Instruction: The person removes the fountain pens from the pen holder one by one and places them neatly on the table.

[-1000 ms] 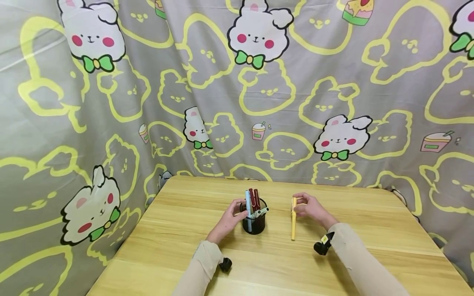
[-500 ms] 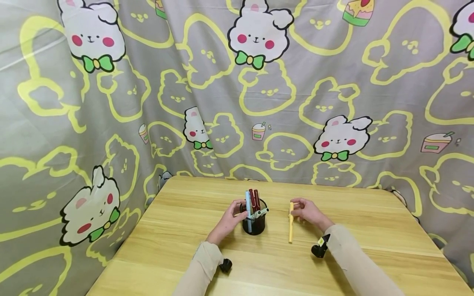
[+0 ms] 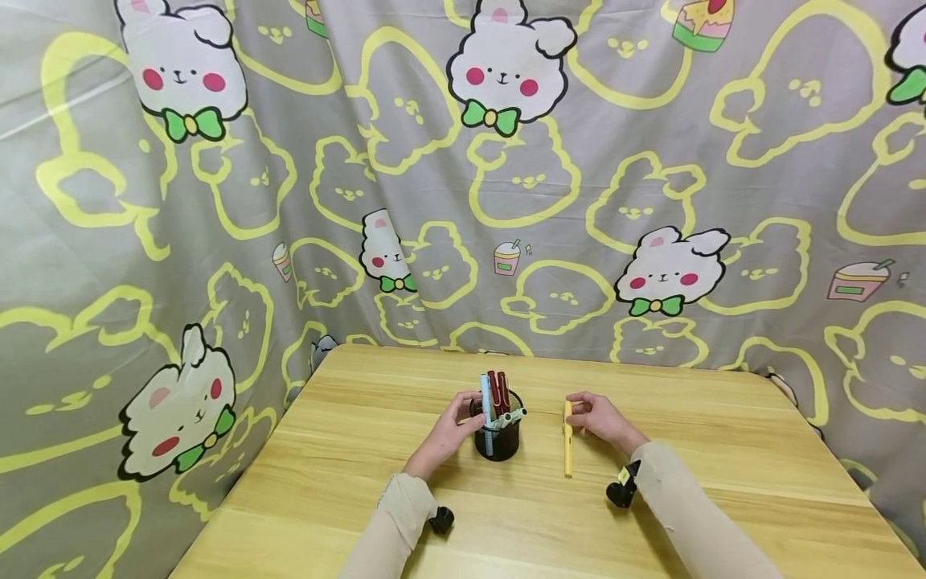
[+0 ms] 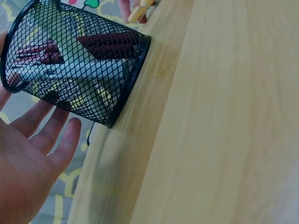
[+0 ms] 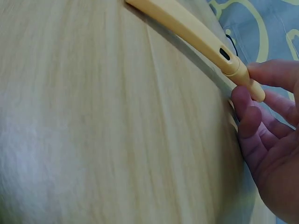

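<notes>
While the left hand (image 3: 450, 424) lies open against the cup (image 3: 496, 435), the right hand (image 3: 596, 418) pinches a yellow pen (image 3: 567, 446) on the bench (image 3: 347, 450).

"What are the arms doing?"
"Both reach forward in tan sleeves, with a small black camera on each wrist."
"And the left hand (image 3: 450, 420)?"
"Its fingers are out and loose, palm turned to the right."
"The right hand (image 3: 597, 416)?"
"Its fingertips (image 5: 261, 72) are bent into a small pinching grip."
</notes>
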`<state>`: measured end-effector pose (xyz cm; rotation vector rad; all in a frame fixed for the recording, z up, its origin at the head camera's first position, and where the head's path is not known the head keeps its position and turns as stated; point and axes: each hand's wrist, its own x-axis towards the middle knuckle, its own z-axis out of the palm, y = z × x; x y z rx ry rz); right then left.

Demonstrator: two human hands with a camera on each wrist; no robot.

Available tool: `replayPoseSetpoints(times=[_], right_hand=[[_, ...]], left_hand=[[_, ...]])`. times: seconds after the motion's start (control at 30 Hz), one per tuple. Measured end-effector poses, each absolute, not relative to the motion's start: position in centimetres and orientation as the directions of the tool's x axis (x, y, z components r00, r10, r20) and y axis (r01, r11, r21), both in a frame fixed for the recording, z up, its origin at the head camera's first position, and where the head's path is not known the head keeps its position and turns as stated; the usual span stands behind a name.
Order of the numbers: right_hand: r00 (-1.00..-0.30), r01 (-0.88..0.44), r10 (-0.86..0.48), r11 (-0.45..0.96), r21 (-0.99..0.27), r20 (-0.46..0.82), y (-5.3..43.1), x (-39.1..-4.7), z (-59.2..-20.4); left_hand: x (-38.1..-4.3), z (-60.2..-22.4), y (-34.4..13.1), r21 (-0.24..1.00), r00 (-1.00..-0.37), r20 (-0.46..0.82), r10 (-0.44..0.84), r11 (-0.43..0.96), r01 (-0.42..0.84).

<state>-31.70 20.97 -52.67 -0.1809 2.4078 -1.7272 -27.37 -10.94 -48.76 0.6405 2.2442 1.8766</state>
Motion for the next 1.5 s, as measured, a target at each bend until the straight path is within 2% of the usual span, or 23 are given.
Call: replayPoseSetpoints(times=[0.27, 0.7, 1.27, 1.5], right_hand=[[-0.983, 0.003, -0.170, 0.353, -0.936, -0.067, 20.72, -31.62, -52.77], [-0.988, -0.075, -0.156, 0.460, -0.885, 0.003, 20.64, -31.61, -52.74], [-0.991, -0.046, -0.134, 0.452, -0.891, -0.017, 20.28, -31.41, -52.84], [-0.992, -0.112, -0.114, 0.529, -0.841, 0.061, 20.40, -31.32, -52.82]], left_hand=[[-27.15, -48.55, -10.92, 0.967, -0.897, 0.145, 0.418, 0.131, 0.217], [-27.27, -48.41, -10.95, 0.964, -0.890, 0.169, 0.423, 0.118, 0.239], [-27.39, -48.71, -10.96, 0.966, -0.898, 0.154, 0.412, 0.127, 0.224], [-27.44, -48.72, -10.98, 0.965, -0.896, 0.159, 0.415, 0.128, 0.230]])
